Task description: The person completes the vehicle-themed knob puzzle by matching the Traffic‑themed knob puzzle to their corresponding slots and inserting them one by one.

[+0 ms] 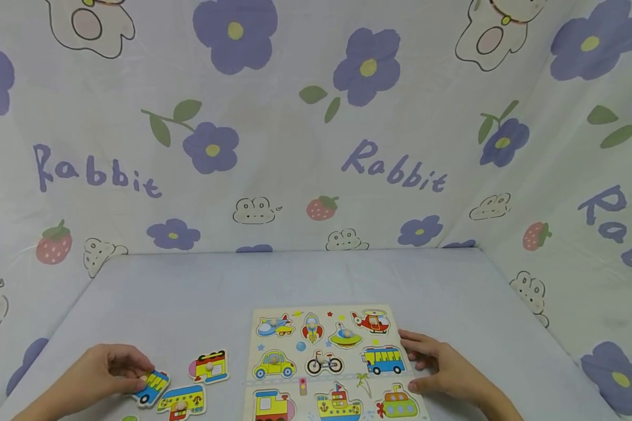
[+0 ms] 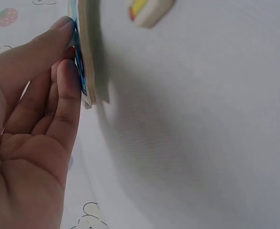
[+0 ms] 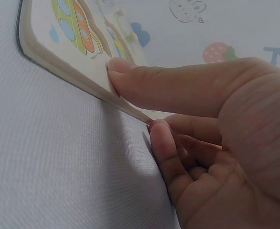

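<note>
White flowered cloth (image 1: 289,169), pale tabletop (image 1: 200,292), wooden puzzle board (image 1: 351,363)

The cloth rises behind and beside the tabletop, printed with purple flowers (image 1: 197,149) and red strawberries (image 1: 320,210). Right of centre in the head view is the puzzle board, its rows of vehicle pictures running out of frame at the bottom. Both hands are well apart from each other. The right hand (image 1: 434,365) grips the board's right edge, thumb on the face near the submarine (image 1: 398,404). The left hand (image 1: 113,371) pinches a tilted blue-and-yellow bus piece (image 1: 153,390), left of the board. Just beside that lies an upside-down ship piece (image 1: 195,399); between it and the board, farther back, is an upside-down train piece (image 1: 205,370). Smallest is a green sliver (image 1: 130,418), too cut off to name.
</note>
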Tool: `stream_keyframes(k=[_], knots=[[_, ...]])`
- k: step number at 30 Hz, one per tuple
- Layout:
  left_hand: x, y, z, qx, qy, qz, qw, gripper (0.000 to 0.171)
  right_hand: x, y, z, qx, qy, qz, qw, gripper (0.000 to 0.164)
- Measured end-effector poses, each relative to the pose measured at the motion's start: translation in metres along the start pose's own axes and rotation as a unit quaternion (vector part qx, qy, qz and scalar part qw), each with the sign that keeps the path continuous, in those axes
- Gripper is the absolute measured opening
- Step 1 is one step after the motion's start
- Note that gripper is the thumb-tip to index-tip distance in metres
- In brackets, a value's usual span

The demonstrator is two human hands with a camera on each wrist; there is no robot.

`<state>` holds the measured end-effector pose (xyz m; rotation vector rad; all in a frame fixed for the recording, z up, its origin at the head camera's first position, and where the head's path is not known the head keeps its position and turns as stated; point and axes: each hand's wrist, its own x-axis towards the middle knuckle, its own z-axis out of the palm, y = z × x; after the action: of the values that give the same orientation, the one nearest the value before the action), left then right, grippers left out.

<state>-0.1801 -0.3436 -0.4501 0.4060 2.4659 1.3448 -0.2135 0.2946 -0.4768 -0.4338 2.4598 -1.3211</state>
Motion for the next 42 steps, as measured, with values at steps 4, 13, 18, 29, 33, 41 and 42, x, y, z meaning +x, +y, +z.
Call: stream_keyframes(k=[4,13,18,29,33,41,42], knots=[[-0.001,0.005,0.000,0.026,0.026,-0.013,0.9993,0.025,0.001,0.000,0.000,0.004,-0.003,0.000,1.000,0.087],[0.004,0.022,0.017,0.039,0.071,-0.010,0.9967,0.024,0.001,-0.001,0.001,0.020,-0.001,0.009,1.000,0.087],[0.008,0.033,0.032,0.023,0.108,-0.026,0.9935,0.025,0.000,0.000,0.002,0.006,0.000,0.013,1.000,0.089],[0.028,0.068,0.071,-0.022,0.176,-0.009,0.9841,0.018,0.000,-0.002,0.001,0.006,-0.004,0.003,1.000,0.088],[0.040,0.083,0.091,-0.016,0.205,0.009,0.9786,0.018,0.000,0.000,0.000,0.018,-0.007,0.000,1.000,0.088],[0.054,0.103,0.125,-0.029,0.247,0.038,0.9678,0.021,0.000,-0.001,0.000,0.011,-0.008,-0.003,1.000,0.087],[0.055,0.105,0.129,-0.032,0.248,0.042,0.9674,0.021,0.000,-0.002,0.000,0.009,-0.008,-0.002,1.000,0.087]])
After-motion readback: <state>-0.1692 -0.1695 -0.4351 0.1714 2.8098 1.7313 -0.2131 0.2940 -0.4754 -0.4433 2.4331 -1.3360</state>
